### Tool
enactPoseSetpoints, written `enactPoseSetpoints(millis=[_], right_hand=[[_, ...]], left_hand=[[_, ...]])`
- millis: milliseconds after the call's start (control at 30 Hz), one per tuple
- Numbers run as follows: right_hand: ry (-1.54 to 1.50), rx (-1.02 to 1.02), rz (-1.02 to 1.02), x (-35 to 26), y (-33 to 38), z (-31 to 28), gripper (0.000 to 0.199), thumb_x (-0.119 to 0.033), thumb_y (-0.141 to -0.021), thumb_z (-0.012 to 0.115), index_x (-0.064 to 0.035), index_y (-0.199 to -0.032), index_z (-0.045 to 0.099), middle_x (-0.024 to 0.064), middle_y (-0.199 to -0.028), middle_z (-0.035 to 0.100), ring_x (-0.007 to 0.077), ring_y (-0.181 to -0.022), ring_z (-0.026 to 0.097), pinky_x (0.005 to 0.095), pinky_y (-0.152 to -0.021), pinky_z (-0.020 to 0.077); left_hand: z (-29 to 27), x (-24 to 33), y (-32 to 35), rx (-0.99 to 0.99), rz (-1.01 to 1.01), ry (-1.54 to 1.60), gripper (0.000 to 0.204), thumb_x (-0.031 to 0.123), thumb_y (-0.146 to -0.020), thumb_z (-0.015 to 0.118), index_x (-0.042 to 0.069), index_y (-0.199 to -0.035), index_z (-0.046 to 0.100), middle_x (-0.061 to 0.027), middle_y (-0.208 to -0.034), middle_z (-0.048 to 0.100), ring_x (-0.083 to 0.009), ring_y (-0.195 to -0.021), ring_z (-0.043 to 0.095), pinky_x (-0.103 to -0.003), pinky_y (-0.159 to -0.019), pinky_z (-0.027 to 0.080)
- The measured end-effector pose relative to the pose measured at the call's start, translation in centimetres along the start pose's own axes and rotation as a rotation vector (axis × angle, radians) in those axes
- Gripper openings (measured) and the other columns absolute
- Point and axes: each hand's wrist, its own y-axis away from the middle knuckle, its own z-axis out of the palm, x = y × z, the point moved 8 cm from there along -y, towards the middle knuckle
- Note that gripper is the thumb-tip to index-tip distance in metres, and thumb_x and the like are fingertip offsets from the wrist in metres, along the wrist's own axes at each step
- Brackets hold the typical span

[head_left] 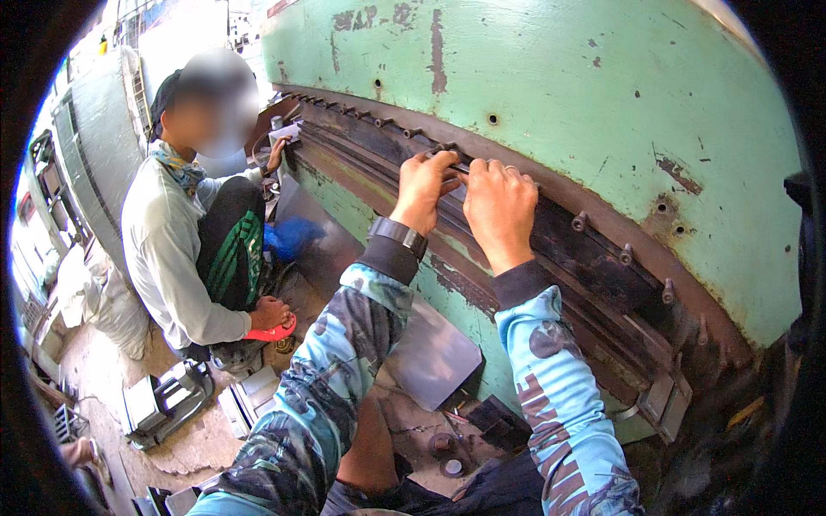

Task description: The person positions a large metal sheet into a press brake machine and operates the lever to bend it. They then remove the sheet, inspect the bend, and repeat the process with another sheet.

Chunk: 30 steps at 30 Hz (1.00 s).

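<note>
Both of my hands are raised close together at the row of bolts along the lower edge of a large green machine panel (551, 95). My left hand (420, 193), with a dark watch (398, 234) on its wrist, is closed. Beside it my right hand (501, 211) is closed too, knuckles up. Between the fingers shows a short piece of a thin dark metal rod (462, 168); its ends and exact kind are hidden. Several bolts stick out to either side, among them one bolt (580, 221) right of my right hand. Under my hands runs a long dark grooved metal rail (551, 275).
At left a co-worker (176, 258) crouches, one hand at the rail's far end, the other on a red sandal (274, 330). A grey sheet (434, 353) leans below the rail. Metal vises (168, 400) and white sacks (103, 301) lie on the floor, with a blue bundle (292, 238) nearby.
</note>
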Motion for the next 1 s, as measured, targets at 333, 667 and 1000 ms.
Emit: enactPoseSetpoints(millis=[333, 667, 1000], right_hand=[[-0.071, 0.078, 0.167, -0.9, 3.2, 0.9, 0.010, -0.017, -0.092, 0.066, -0.0129, -0.085, 0.061, 0.0053, -0.081, 0.064, 0.0253, -0.080, 0.068, 0.0414, -0.069, 0.0522], [-0.354, -0.191, 0.143, 0.9, 1.0, 0.8, 0.021, -0.024, -0.097, 0.065, -0.0043, -0.090, 0.070, 0.0163, -0.085, 0.073, 0.0372, -0.077, 0.074, 0.0510, -0.065, 0.0568], [-0.471, -0.136, -0.013, -2.2, -1.6, -0.2, 0.017, -0.021, -0.094, 0.065, -0.0068, -0.088, 0.072, 0.0162, -0.085, 0.074, 0.0374, -0.078, 0.074, 0.0503, -0.067, 0.0583]], left_hand=[[0.0, 0.5, -0.5, -0.090, 0.187, -0.007, 0.035, 0.004, -0.092, 0.071, -0.009, -0.123, 0.064, -0.0087, -0.105, 0.071, -0.0162, -0.086, 0.066, -0.031, -0.076, 0.055], [-1.5, 1.3, -0.3, 0.282, 0.077, -0.078, 0.027, 0.011, -0.099, 0.065, -0.016, -0.100, 0.066, -0.0153, -0.076, 0.068, -0.0230, -0.053, 0.067, -0.037, -0.050, 0.056], [-4.6, 4.6, -0.3, 0.365, 0.268, -0.045, 0.020, 0.009, -0.097, 0.061, -0.010, -0.095, 0.066, -0.0110, -0.073, 0.065, -0.0209, -0.052, 0.061, -0.035, -0.046, 0.051]])
